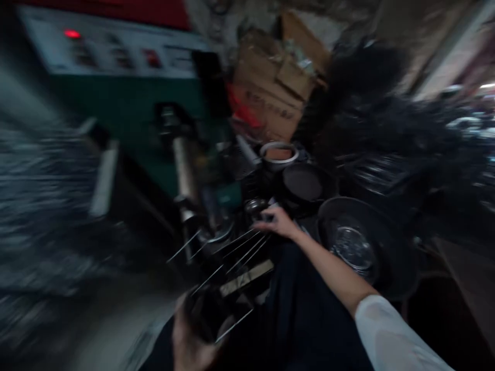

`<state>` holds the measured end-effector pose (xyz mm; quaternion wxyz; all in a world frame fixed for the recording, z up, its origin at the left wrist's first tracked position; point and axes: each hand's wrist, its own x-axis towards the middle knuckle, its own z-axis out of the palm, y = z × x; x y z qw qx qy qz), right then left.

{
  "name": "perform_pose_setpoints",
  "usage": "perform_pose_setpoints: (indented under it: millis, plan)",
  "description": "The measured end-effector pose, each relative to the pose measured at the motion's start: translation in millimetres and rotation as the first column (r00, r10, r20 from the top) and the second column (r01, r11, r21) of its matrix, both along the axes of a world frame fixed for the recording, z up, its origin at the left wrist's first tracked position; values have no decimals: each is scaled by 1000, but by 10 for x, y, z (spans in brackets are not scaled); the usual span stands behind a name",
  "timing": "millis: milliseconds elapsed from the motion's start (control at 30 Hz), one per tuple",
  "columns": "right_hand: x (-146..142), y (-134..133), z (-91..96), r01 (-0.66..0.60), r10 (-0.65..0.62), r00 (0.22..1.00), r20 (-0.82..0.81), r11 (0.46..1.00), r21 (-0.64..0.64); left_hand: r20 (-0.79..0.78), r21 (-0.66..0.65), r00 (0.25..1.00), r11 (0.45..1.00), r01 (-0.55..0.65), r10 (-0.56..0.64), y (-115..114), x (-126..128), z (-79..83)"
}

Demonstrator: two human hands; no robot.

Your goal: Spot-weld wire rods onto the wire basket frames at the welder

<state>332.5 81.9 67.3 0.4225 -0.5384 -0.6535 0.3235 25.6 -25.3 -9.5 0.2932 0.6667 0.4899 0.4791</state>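
The whole view is tilted and motion-blurred. Low in the frame, my left hand (189, 340) closes around a dark object (209, 314) with several thin metal rods (240, 252) fanning out from it. A tan strip (246, 278) lies across the rods. My right hand (276, 221), on a bare forearm below a white sleeve, reaches out with fingers extended. It sits just beyond the rod tips, beside a small dark metal part (256, 207). I cannot tell whether those fingers touch that part.
A green and white machine (124, 98) with a control panel and a red lamp stands at the upper left. Cardboard boxes (274, 77) are piled behind. A steel-rimmed pot (278, 157) and a dark round pan (348, 242) sit near my right hand, beside a black heap (367, 118).
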Motion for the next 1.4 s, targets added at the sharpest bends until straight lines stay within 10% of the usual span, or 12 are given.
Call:
perform_pose_setpoints:
  millis: [1400]
  plan:
    - [-25,509,-238,-68,69,998,4,988,-138,74,32,991,993,111,-113,302,-172,32]
